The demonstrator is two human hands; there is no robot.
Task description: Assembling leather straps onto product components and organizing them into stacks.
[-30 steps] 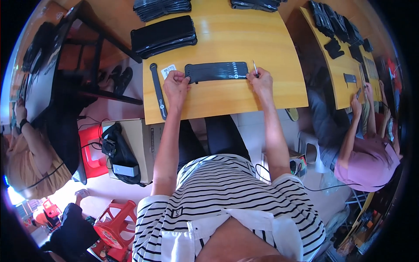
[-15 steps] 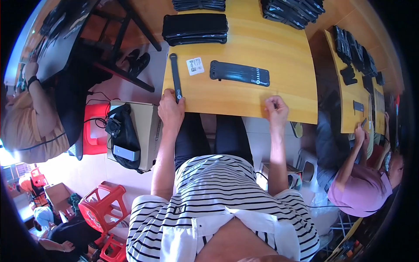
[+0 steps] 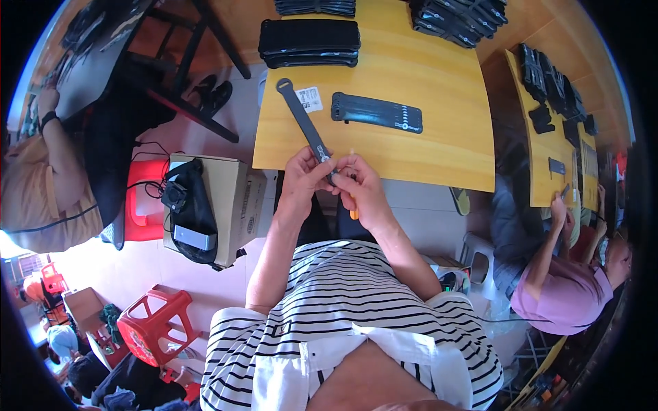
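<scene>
With left hand [image 3: 300, 181], pinches lower end of black strap [image 3: 301, 116], centre of frame, slanting to upper left. With right hand [image 3: 367, 190], just beside, curls fingers round orange tool [image 3: 354, 214]. Farther out on worktop [image 3: 432, 154]: white label [image 3: 311, 101] right of strap's upper part, flat black piece [image 3: 373, 113] at upper centre, black stack [image 3: 308, 41] at top.

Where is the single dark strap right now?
In the head view, the dark strap slants left of centre over the table, lower end in the left hand, looped end beside the white label.
</scene>
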